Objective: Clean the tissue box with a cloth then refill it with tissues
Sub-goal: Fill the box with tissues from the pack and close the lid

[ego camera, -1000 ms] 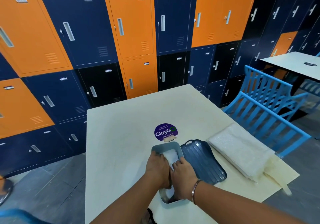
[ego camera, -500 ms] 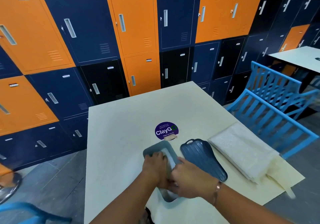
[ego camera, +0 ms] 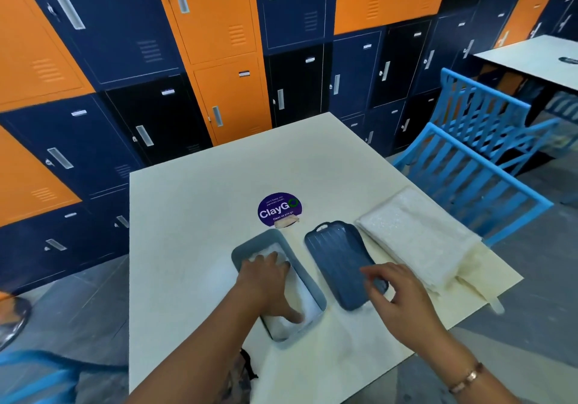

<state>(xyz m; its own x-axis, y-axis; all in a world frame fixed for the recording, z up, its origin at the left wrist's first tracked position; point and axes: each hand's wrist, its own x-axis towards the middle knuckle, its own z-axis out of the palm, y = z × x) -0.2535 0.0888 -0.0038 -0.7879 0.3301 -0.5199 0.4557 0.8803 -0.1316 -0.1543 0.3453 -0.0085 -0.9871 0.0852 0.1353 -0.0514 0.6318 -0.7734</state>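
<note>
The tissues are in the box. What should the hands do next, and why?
Probably the right hand should take hold of the dark blue lid lying just beneath it. The left hand is pressing white tissues flat inside the open box, so the box looks filled and lacks only its lid.

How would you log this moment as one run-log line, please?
phase: refilling | left hand: pressing tissues into box | right hand: open above lid | lid: off, beside box
</note>
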